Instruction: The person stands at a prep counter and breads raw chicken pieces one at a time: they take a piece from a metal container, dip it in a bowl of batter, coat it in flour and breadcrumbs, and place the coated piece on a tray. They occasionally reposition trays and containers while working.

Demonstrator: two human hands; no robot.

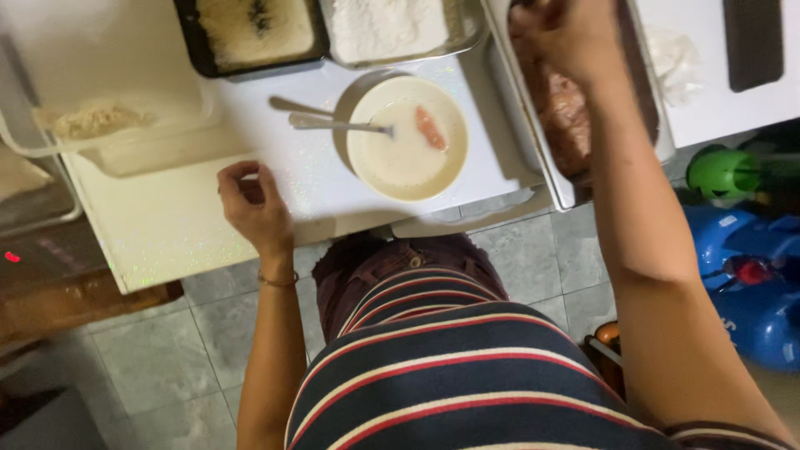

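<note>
My left hand [252, 202] rests on the white table [167, 225] near its front edge, fingers curled with nothing in them. My right hand [567, 37] reaches into a metal tray [533, 158] of raw meat pieces [567, 117] at the right; whether it grips a piece is hidden by blur. Between the hands stands a white bowl [406, 137] of pale batter with one pink meat piece [430, 127] lying in it. A metal spoon [333, 124] leans on the bowl's left rim.
At the back stand a black tray of breadcrumbs [254, 32] and a metal tray of white flour [387, 27]. A clear plastic container [100, 125] with breaded bits sits at the left. Green and blue objects [750, 250] lie on the tiled floor at right.
</note>
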